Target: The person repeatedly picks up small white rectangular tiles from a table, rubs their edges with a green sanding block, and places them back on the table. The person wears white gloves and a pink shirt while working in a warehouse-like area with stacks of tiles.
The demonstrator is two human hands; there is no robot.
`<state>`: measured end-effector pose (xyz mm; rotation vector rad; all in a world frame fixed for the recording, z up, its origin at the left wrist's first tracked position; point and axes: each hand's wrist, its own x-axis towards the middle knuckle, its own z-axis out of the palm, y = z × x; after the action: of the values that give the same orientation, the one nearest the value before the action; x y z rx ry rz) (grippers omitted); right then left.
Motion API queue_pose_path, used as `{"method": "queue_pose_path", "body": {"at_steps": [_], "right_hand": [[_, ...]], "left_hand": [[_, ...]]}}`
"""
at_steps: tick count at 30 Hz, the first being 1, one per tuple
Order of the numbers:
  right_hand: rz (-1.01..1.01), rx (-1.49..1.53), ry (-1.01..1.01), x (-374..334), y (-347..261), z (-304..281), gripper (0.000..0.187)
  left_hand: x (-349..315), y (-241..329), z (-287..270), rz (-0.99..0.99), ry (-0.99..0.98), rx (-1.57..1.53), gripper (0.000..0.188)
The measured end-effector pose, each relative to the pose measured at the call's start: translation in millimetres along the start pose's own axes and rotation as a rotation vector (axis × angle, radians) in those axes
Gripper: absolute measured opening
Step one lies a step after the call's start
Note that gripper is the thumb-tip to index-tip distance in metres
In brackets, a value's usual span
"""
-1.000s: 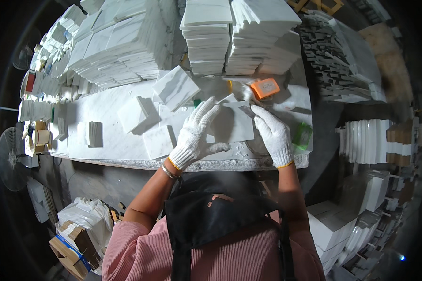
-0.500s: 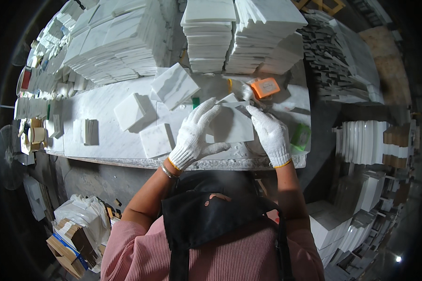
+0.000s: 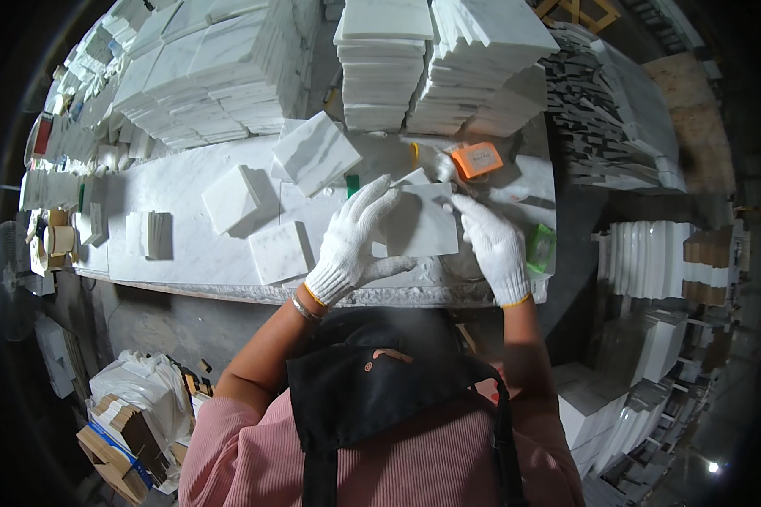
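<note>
While the gloved left hand (image 3: 353,237) lies spread along its left edge, a white rectangular stone tile (image 3: 421,221) has the gloved right hand (image 3: 496,245) at its far right corner

Tile is on the near part of the long pale marble counter (image 3: 161,190), between the hands. Face looks smooth, partly in shade. Left hand: fingers extended, thumb wide apart, pointing right by the tile's near edge. Right hand: fingers bent and a bit blurred; can't tell if they grip anything. Both gloves white ribbed knit, thin yellow cuff edging.

Just beyond the tile: bright orange box-shaped block (image 3: 479,160), rounded corners. Right of the right hand: bright green box-like item (image 3: 541,248). Left side: small white squarish tile (image 3: 280,253), faint veining; past it, a white tile with bold grey veins (image 3: 317,155), skewed over another slab. At the back, tall stack of thin white slabs (image 3: 380,80), edges uneven. Counter's front edge is rough, chipped stone.
</note>
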<state>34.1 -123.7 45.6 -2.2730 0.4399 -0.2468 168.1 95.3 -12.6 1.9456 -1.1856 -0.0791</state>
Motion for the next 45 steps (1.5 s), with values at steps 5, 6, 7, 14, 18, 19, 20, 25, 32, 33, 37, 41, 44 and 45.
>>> {"method": "queue_pose_path", "body": {"at_steps": [5, 6, 7, 14, 18, 19, 20, 25, 32, 33, 37, 41, 44, 45], "right_hand": [[-0.244, -0.085, 0.065, 21, 9, 10, 0.030], [-0.253, -0.093, 0.079, 19, 3, 10, 0.028], [-0.261, -0.102, 0.094, 15, -1, 10, 0.026], [-0.207, -0.104, -0.073, -20, -9, 4, 0.027], [0.283, 0.232, -0.195, -42, -29, 1, 0.030], [0.278, 0.289, -0.155, -48, -36, 3, 0.032], [0.273, 0.346, -0.116, -53, -42, 6, 0.034], [0.021, 0.237, -0.017, -68, -51, 40, 0.047], [-0.062, 0.099, -0.033, -83, -74, 58, 0.051], [-0.044, 0.126, -0.040, -86, -74, 59, 0.052], [0.039, 0.145, -0.105, -97, -78, 61, 0.056], [0.181, 0.292, -0.080, -103, -75, 56, 0.056], [0.253, 0.343, -0.041, -98, -77, 44, 0.053], [0.251, 0.335, -0.025, -94, -79, 38, 0.051]], "left_hand": [[0, 3, -2, -0.014, 0.003, -0.008, 0.097], [0, 3, -2, -0.014, 0.012, -0.015, 0.097], [-1, 3, -3, -0.018, 0.010, -0.010, 0.097], [-3, 2, -4, -0.028, -0.036, -0.008, 0.100], [-9, -3, -6, 0.001, -0.014, 0.021, 0.105], [-12, -3, -6, 0.006, 0.029, 0.005, 0.109], [-15, -3, -7, 0.011, 0.072, -0.011, 0.112], [-27, 16, -25, -0.028, 0.182, -0.038, 0.118], [-45, 21, -21, -0.078, 0.232, 0.043, 0.116], [-48, 20, -21, -0.091, 0.231, 0.033, 0.114], [-61, 12, -25, -0.141, 0.274, 0.069, 0.106], [-79, 2, -29, -0.247, 0.134, 0.064, 0.099], [-93, 3, -38, -0.274, 0.093, 0.029, 0.047], [-98, 1, -43, -0.272, 0.053, 0.044, 0.035]]}}
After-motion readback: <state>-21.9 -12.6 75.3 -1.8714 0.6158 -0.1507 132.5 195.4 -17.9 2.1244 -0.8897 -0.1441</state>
